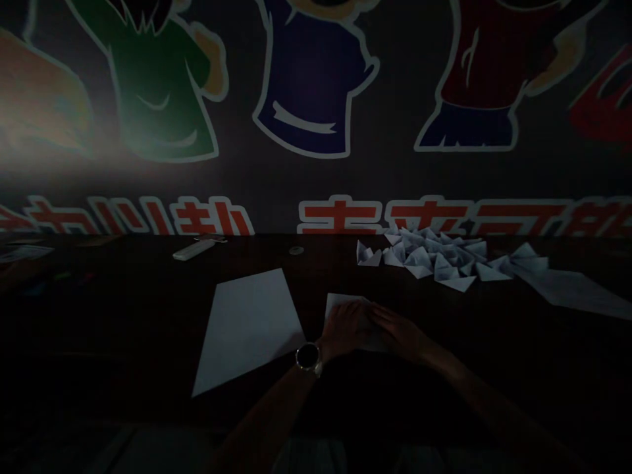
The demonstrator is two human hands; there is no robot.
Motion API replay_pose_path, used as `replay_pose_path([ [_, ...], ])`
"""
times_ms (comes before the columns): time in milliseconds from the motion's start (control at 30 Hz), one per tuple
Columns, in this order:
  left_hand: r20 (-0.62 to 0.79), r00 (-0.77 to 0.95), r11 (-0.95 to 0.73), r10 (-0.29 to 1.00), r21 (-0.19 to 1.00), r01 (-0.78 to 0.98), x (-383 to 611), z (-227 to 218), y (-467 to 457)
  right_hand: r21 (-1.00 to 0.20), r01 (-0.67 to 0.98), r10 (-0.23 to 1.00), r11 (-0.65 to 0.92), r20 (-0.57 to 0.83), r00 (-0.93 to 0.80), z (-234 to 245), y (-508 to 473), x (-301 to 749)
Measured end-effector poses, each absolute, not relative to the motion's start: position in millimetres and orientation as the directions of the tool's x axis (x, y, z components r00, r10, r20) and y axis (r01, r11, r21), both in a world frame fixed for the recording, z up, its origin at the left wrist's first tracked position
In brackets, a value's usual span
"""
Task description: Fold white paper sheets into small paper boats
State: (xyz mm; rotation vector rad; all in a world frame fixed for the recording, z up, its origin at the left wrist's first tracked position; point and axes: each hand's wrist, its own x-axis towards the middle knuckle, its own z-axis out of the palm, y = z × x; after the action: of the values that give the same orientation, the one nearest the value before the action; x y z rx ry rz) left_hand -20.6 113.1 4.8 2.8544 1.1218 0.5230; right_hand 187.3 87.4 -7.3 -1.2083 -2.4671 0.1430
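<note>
Left hand (345,331) and right hand (397,333) of a person, viewed from above in dim light, resting on a folded sheet of white paper (343,307) on a dark tabletop (133,322); all positions are given relative to this folded sheet. Left hand: fingers together, extended and laid flat on the paper, not clamped on it; a round black-faced wristwatch (309,356) on the wrist. Right hand: fingers also together and flat, their tips meeting those of the left hand on the sheet. Just left of the folded sheet: a large, flat, rectangular sheet of white paper (247,329), lying at a slant. Beyond it and to the right: a heap of small white folded paper boats (434,260). Farther right: a loose, flat white paper sheet (573,293). Beyond it and to the left: a long white rectangular object (194,249), too dim to identify, and a small pale round disc (296,250). Behind the tabletop: a wall mural of cartoon figures (316,79)
</note>
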Motion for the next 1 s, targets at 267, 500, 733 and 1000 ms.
replay_pose_path([
  [267, 0.321, 0.676, -0.74, 0.663, 0.149, 0.655, -18, 9, 111, -0.23, 0.746, 0.774, 0.624, 0.308, -0.553, -6, 86, 184],
  [500, 0.335, 0.698, -0.762, 0.633, 0.109, 0.638, -17, 8, 111, -0.309, 0.741, 0.799, 0.596, 0.314, -0.512, -2, 89, 185],
  [733, 0.38, 0.691, -0.766, 0.615, 0.076, 0.639, -16, 11, 110, -0.195, 0.815, 0.823, 0.546, 0.307, -0.477, 9, 106, 179],
  [1000, 0.355, 0.695, -0.757, 0.625, 0.058, 0.651, -14, 11, 112, 0.197, 0.854, 0.797, 0.48, 0.308, -0.519, 7, 109, 164],
])
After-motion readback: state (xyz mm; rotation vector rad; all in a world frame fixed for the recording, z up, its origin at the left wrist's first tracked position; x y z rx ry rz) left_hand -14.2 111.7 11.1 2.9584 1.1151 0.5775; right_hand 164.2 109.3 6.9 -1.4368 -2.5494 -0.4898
